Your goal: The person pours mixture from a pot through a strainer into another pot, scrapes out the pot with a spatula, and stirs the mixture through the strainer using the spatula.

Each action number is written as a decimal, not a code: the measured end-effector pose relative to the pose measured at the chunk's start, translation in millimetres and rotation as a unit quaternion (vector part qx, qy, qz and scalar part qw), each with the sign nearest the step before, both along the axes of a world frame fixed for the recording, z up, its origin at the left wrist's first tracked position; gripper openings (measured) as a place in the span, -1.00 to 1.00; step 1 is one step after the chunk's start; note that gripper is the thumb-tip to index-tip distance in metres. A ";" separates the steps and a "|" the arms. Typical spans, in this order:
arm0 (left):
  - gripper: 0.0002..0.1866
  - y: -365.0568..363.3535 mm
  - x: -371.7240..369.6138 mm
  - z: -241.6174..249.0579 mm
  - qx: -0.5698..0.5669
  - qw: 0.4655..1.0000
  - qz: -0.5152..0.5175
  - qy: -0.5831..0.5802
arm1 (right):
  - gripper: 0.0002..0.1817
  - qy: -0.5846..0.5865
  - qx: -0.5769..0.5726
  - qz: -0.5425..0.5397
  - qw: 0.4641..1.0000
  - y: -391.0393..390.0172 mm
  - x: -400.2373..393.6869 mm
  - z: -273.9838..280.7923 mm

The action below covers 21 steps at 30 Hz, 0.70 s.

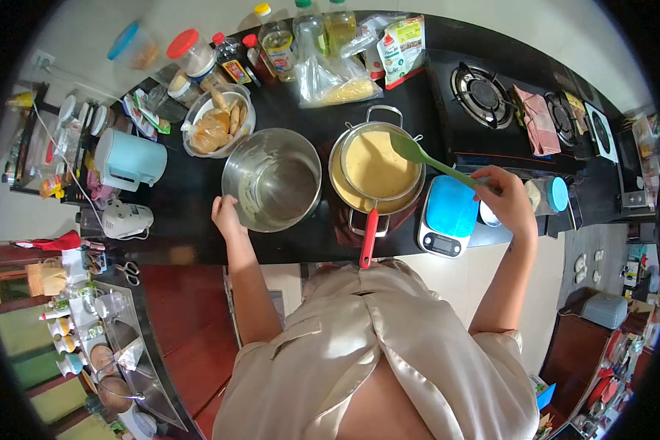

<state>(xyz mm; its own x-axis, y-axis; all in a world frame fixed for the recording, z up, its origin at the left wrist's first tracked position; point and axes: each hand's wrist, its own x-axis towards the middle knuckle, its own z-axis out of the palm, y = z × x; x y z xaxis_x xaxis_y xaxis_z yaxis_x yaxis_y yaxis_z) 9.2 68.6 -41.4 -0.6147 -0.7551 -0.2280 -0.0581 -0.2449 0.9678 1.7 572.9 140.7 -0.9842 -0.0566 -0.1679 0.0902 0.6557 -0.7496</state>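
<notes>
My left hand (227,217) grips the near left rim of a large steel mixing bowl (282,183), which holds only a smear of pale batter on its wall. My right hand (506,196) is closed around the handle of a green spatula (411,150). The spatula's head dips into yellow batter (378,165) inside a strainer with a red handle (369,238). That strainer rests on top of a steel pot (339,187), where more yellow batter shows around the mesh. Below my right hand, a kitchen scale (443,244) carries a blue lid or tray (450,205).
Behind the bowls stand oil bottles (277,48), a plastic bag (334,84) and a tub of bread or potatoes (220,121). A gas stove (484,95) with a pink cloth (537,121) lies at the back right. A blue pitcher (128,161) and white hand mixer (127,218) are left.
</notes>
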 end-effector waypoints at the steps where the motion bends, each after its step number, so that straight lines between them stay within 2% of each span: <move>1: -0.81 1.0 1.3 -2.5 0.002 1.000 0.001 0.007 | -0.71 -0.002 0.012 0.000 1.000 -1.3 0.3 -1.3; 3: -0.84 5.6 2.0 -3.2 0.007 1.000 0.003 0.014 | -0.70 -0.005 0.027 0.001 1.000 -5.7 0.4 0.1; 5: -0.75 15.6 2.4 10.2 -0.005 1.000 0.001 0.017 | -0.70 0.002 -0.054 -0.010 0.998 -17.0 1.0 4.2; 6: -0.75 18.3 5.3 16.2 -0.003 1.000 0.005 0.016 | -0.70 0.001 -0.052 -0.006 0.999 -22.9 -0.1 7.7; 8: -0.64 22.6 15.1 27.8 -0.043 0.997 -0.037 -0.055 | -0.72 -0.032 -0.095 -0.028 0.995 -35.4 -2.3 13.3; 11: -0.54 44.9 51.5 39.7 -0.043 0.998 0.033 -0.036 | -0.73 -0.021 -0.102 -0.039 0.994 -58.2 -7.6 6.1; 13: -0.50 40.8 100.3 -0.5 -0.168 0.974 -0.094 -0.118 | -0.74 -0.030 -0.079 -0.050 0.995 -76.8 -14.7 -1.0; 15: -0.57 86.1 117.5 11.7 -0.107 0.950 -0.223 -0.189 | -0.75 0.090 -0.116 -0.034 0.989 -90.6 -21.9 -34.8; 17: -0.61 122.2 114.1 11.1 0.039 0.901 -0.398 -0.167 | -0.78 0.082 -0.049 0.007 0.995 -106.8 -26.0 -49.5; 18: -0.63 139.7 107.9 12.3 0.058 0.881 -0.449 -0.141 | -0.78 0.073 -0.037 0.010 0.997 -109.0 -23.9 -56.4; 19: -0.60 154.3 99.4 12.5 0.020 0.857 -0.506 -0.094 | -0.78 0.069 -0.024 0.011 0.997 -108.9 -24.3 -58.8; 20: -0.62 167.7 94.4 16.5 0.089 0.827 -0.539 -0.136 | -0.78 0.071 -0.019 0.008 0.997 -106.3 -23.6 -57.4; 21: -0.61 179.9 86.6 3.1 0.098 0.772 -0.589 -0.218 | -0.76 0.075 -0.096 -0.044 0.992 -102.8 -20.1 -56.1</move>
